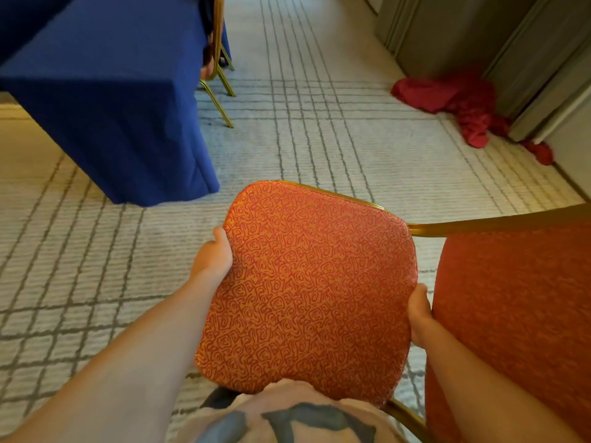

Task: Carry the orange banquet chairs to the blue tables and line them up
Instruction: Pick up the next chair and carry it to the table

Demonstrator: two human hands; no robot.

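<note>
Pale grid-lined carpet (319,139) bears a blue-draped table (112,107), gold chair legs (216,104) and a crumpled red cloth (463,103).

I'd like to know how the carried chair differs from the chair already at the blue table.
The carried chair is gripped at its seat edges by the left hand and right hand; the chair at the table stands untouched on the carpet. The carried chair's seat shows fully; the other is mostly hidden behind the blue table. Both have gold frames.
</note>
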